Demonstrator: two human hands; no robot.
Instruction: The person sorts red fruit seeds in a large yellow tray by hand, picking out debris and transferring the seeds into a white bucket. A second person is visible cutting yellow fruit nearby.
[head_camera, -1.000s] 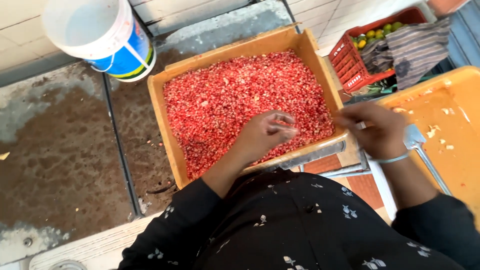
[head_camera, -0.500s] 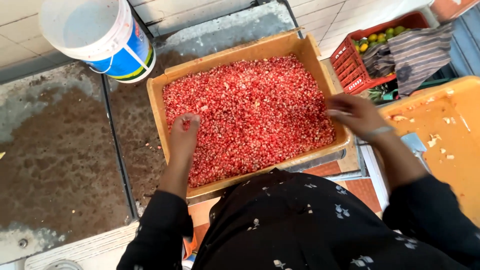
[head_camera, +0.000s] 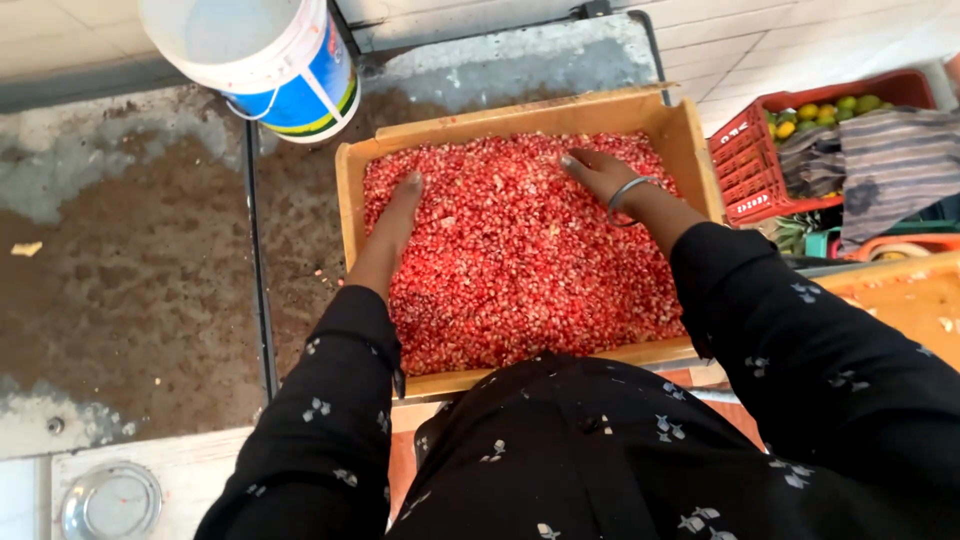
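1. Across the middle of the wet concrete floor (head_camera: 130, 290), a wooden crate (head_camera: 690, 150) is sitting filled almost to its rim with red pomegranate seeds (head_camera: 520, 260), and both of the person's hands are lying in the heap
2. Seeds are likely risking a spill over the crate's near edge, judging by how high the heap is riding there; a hard sweep toward the body would be pushing them onto the dark dress (head_camera: 560, 450)
3. The sleeves are hanging low over the fruit, so cloth dragging through the juicy seeds could be picking up stains or carrying seeds out
4. The left hand (head_camera: 400, 205) is lying along the crate's left edge, palm down, fingers held close together and stretched toward the far left corner, resting on the seeds and gripping nothing that shows
5. The right hand (head_camera: 600, 170) is pressing flat near the far right corner, a metal bangle (head_camera: 625, 195) sitting at its wrist; the fingers are extended and only slightly parted, touching seeds, and whether any are being pinched underneath I cannot tell
6. A white and blue bucket (head_camera: 270, 60) is standing beyond the far left corner, and a red basket (head_camera: 760, 150) is sitting just beside the crate's right edge
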